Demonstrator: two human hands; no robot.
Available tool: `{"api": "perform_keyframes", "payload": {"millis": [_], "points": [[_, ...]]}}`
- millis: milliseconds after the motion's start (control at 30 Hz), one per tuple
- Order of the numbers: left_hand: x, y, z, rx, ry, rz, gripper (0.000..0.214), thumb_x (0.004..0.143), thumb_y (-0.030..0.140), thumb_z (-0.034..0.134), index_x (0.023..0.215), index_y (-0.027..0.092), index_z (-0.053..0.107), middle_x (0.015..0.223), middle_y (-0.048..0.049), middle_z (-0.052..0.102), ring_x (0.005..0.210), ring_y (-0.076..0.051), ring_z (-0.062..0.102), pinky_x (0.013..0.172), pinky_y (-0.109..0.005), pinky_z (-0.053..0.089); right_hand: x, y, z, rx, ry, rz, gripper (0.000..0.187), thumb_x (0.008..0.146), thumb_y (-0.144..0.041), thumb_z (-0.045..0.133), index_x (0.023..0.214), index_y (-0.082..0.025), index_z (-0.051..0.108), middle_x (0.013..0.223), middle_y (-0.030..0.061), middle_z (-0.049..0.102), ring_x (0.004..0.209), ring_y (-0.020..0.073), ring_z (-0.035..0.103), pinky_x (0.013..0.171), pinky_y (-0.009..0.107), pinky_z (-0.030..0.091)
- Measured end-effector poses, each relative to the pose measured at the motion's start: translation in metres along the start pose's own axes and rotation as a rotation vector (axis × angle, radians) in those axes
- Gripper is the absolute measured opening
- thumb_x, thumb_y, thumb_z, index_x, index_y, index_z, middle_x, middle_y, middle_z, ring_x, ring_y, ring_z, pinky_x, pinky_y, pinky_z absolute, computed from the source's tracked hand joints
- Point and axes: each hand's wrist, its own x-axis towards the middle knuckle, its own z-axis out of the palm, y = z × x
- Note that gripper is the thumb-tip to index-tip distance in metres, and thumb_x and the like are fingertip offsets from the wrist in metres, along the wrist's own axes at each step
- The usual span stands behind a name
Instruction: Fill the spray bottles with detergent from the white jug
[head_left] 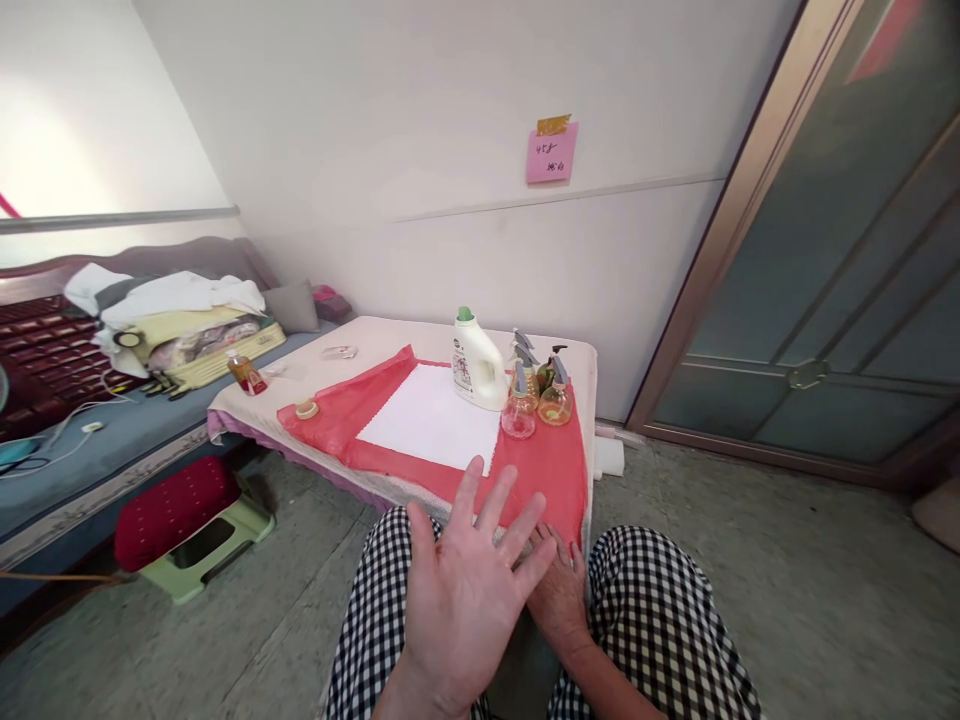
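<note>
My left hand [472,590] is raised in front of me, palm toward my face and fingers spread, with nothing in it. Behind it and to the right, my right hand [559,590] lies with fingers extended on the front edge of the red cloth [544,480], partly covered by the left fingers. A white sheet [431,420] with a zigzag edge is spread on the cloth. On its back right corner stands a cream jug [478,365] with a green cap. Several clear spray bottles, among them one with pink liquid [519,415] and one with amber liquid [555,402], stand to its right.
A roll of tape [307,409] lies on the cloth's left part. Farther left on the table [382,335] are a drink bottle [246,372] and a small packet [340,352]. A red-topped green stool [191,525] stands below left, beside a sofa. A glazed door [817,300] is at right.
</note>
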Motion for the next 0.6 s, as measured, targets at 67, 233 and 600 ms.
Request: {"api": "perform_keyframes", "payload": {"millis": [67, 233, 600], "points": [[-0.002, 0.000, 0.003, 0.007, 0.003, 0.006, 0.066, 0.079, 0.073, 0.044, 0.134, 0.035, 0.050, 0.152, -0.0049, 0.034, 0.135, -0.034, 0.036, 0.106, -0.052, 0.031, 0.000, 0.000, 0.000, 0.005, -0.007, -0.011, 0.052, 0.083, -0.026, 0.047, 0.135, -0.025, 0.048, 0.144, 0.0061, 0.046, 0.133, 0.0267, 0.037, 0.112, 0.051, 0.014], [0.002, -0.006, -0.009, 0.226, -0.024, 0.044, 0.060, 0.085, 0.059, 0.051, 0.139, 0.033, 0.045, 0.153, -0.0076, 0.033, 0.135, -0.030, 0.038, 0.109, -0.049, 0.028, -0.001, 0.000, -0.004, 0.031, 0.011, -0.019, 0.051, 0.082, -0.027, 0.047, 0.133, -0.022, 0.050, 0.143, 0.0073, 0.047, 0.133, 0.0259, 0.038, 0.112, 0.053, 0.014], [0.043, -0.059, -0.136, 2.143, 0.033, -0.103, 0.081, 0.075, 0.010, 0.041, 0.152, 0.013, 0.015, 0.157, -0.0143, 0.021, 0.144, -0.028, 0.018, 0.115, -0.052, 0.005, -0.004, 0.016, 0.012, 0.187, 0.149, 0.000, 0.050, 0.082, -0.025, 0.040, 0.130, -0.016, 0.050, 0.133, 0.0109, 0.055, 0.126, 0.0250, 0.047, 0.109, 0.049, 0.028]]}}
